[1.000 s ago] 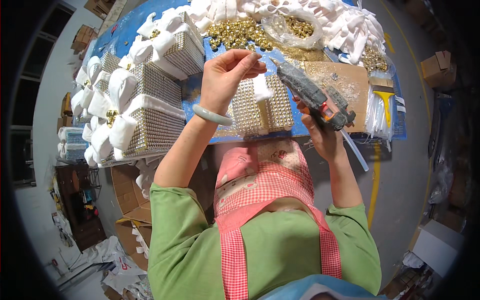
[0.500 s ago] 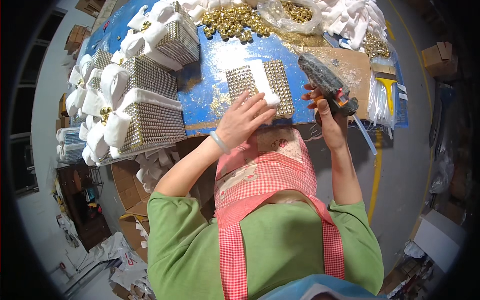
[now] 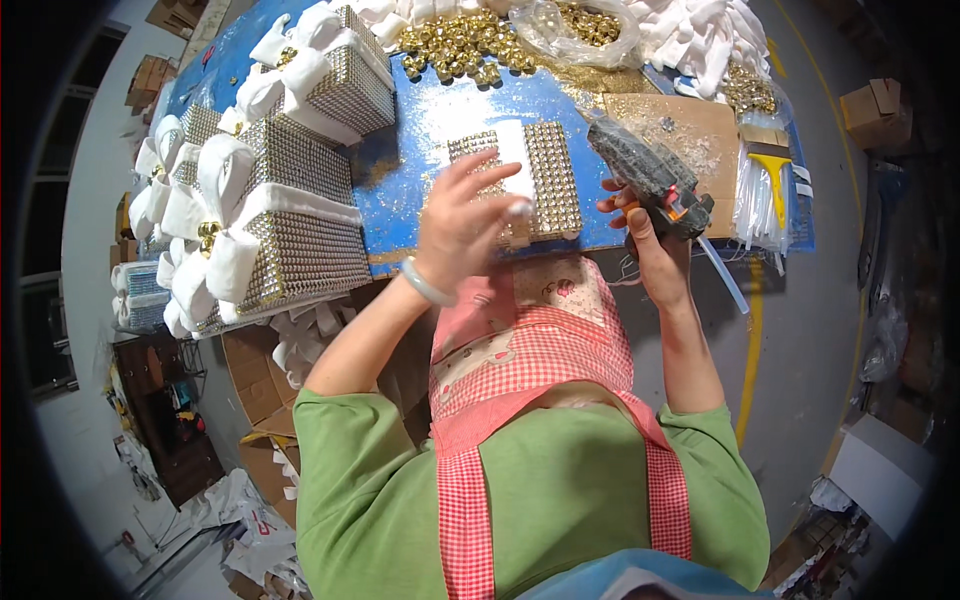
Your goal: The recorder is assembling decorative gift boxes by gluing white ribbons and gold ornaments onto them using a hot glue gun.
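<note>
My right hand (image 3: 660, 250) is wrapped round the grip of a worn dark-grey glue gun (image 3: 645, 170) with an orange trigger. A translucent glue stick (image 3: 725, 275) pokes out of its back end, and its nozzle points up and left. At the table's front edge lies a small box (image 3: 553, 180) covered in rows of shiny studs, with a white fabric band (image 3: 515, 165) across its middle. Above the box's left part hovers my left hand (image 3: 460, 225), slightly blurred, its fingers apart. A bit of white shows by its lowest fingertip; whether it touches the band is unclear.
Finished studded boxes with white bows (image 3: 300, 240) stack up on the left of the blue table (image 3: 400, 205). Gold bells (image 3: 465, 45) lie at the back, beside a plastic bag (image 3: 575, 35) and white fabric pieces (image 3: 690, 40). A yellow-handled brush (image 3: 772, 175) lies right, near cardboard (image 3: 700, 125).
My left hand has lifted off the box and drawn left, its fingers spreading. The glue gun in my right hand has shifted slightly left.
</note>
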`<state>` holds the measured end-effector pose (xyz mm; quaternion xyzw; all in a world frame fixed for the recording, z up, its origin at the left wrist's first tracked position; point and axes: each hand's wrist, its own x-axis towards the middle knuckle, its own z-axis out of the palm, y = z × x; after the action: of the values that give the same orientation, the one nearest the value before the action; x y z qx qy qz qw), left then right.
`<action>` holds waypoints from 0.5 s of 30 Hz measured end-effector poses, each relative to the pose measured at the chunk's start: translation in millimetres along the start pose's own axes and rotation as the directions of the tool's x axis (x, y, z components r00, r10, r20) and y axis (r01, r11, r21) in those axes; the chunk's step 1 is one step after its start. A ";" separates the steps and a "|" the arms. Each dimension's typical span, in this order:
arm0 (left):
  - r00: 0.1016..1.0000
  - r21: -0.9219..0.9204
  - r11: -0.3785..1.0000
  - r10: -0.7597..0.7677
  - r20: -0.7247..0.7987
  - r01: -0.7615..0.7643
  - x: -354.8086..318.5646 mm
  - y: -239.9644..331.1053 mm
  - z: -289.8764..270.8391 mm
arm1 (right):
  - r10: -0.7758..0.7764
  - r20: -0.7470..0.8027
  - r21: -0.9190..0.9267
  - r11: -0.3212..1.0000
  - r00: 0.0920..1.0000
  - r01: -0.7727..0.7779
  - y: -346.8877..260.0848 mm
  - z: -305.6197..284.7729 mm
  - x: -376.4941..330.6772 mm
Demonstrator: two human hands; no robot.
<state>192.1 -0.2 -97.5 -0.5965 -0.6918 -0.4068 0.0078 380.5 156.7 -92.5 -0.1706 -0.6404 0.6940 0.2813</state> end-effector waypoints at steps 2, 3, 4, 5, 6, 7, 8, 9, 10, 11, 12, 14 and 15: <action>0.997 -0.026 0.999 -0.040 -0.065 0.038 25.8 7.8 -26.3 | -0.015 0.009 0.014 1.000 1.000 0.014 -4.6 1.3 -1.2; 0.988 -0.107 0.990 -0.101 -0.113 0.089 35.9 5.2 -33.5 | -0.043 0.006 0.000 0.999 0.999 0.043 -8.0 3.5 0.2; 0.986 -0.174 0.982 -0.103 -0.130 0.079 44.4 -4.5 -37.0 | -0.073 0.002 -0.014 0.997 0.997 0.073 -11.2 5.4 1.7; 0.921 -0.364 0.850 -0.381 0.077 0.382 54.2 -0.7 -46.2 | -0.079 -0.001 -0.014 0.997 0.997 0.079 -13.4 5.4 3.0; 0.930 -0.517 0.779 -0.354 0.102 0.354 63.3 -3.4 -49.5 | -0.063 0.025 -0.054 0.997 0.998 0.064 -16.3 5.9 4.4; 0.910 -0.489 0.771 -0.388 0.146 0.407 67.5 -9.4 -55.2 | -0.046 0.049 -0.094 0.994 0.998 0.050 -18.3 6.4 5.9; 0.901 -0.488 0.763 -0.412 0.138 0.424 70.9 -6.0 -58.2 | -0.093 0.063 -0.117 0.988 0.994 0.100 -15.3 7.5 7.9; 0.905 -0.522 0.744 -0.391 0.165 0.417 72.8 -13.2 -58.3 | -0.142 0.074 -0.188 0.970 0.987 0.153 -16.3 9.6 10.6; 0.909 -0.554 0.724 -0.370 0.192 0.411 75.3 -21.7 -58.9 | -0.188 0.087 -0.257 0.944 0.978 0.205 -19.9 12.0 14.1; 0.894 -0.568 0.692 -0.372 0.249 0.446 79.0 -21.1 -62.1 | -0.212 0.119 -0.338 0.910 0.970 0.240 -23.6 12.2 17.7; 0.895 -0.569 0.692 -0.369 0.251 0.445 82.6 -19.4 -62.8 | -0.213 0.116 -0.340 0.909 0.970 0.240 -25.0 13.1 19.8; 0.844 -0.570 0.626 -0.450 0.293 0.532 88.5 -16.9 -62.9 | -0.269 0.162 -0.432 0.845 0.949 0.314 -27.0 17.0 23.1; 0.840 -0.577 0.615 -0.456 0.295 0.537 90.0 -17.1 -62.8 | -0.234 0.139 -0.448 0.852 0.962 0.272 -28.5 19.9 22.6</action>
<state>122.1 38.3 -20.3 -0.3703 -0.6475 -0.5667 -0.3499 355.9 155.2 -59.3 -0.1190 -0.8147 0.4844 0.2956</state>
